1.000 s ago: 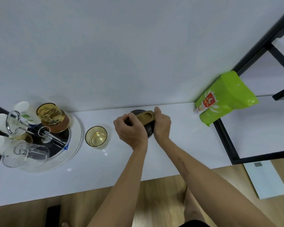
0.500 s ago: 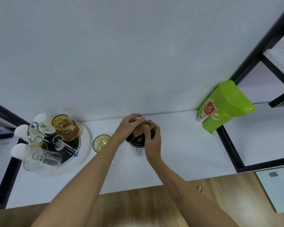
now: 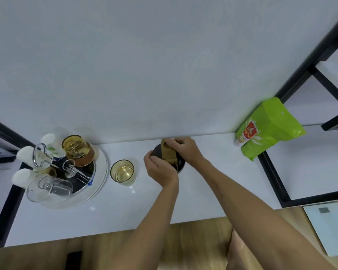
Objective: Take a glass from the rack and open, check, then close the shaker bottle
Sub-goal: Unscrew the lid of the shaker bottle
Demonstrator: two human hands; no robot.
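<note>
Standing at the far left of a white counter (image 3: pixel 213 191), a round rack (image 3: pixel 98 190) carries upturned glasses, among them an amber one (image 3: pixel 77 151) and a clear one (image 3: pixel 49 189) lying on its side. Just to the rack's right, an amber glass (image 3: pixel 122 173) sits upright on the counter by itself, so the first part of the job looks done. Next comes the shaker bottle (image 3: pixel 169 159), seen from above near the back wall (little more than its dark lid and gold flip cap (image 3: pixel 167 151) shows). The person's left hand (image 3: pixel 160 169) is wrapped around the near left side of the lid, fingers curled tight to steady the bottle. The right hand (image 3: pixel 184 150) comes in from the far right side, fingertips (image 3: pixel 171 143) pinched on the raised end of the gold cap. Whether the cap is being lifted or pressed down cannot be told from this view; the step in hand is judged to be the opening or closing of the bottle. The next move calls for a firm hold below and a clean swing of the cap on its hinge. Further right, a green pouch (image 3: pixel 269 129) leans against a black shelf frame (image 3: pixel 271 178), well apart from the hands.
</note>
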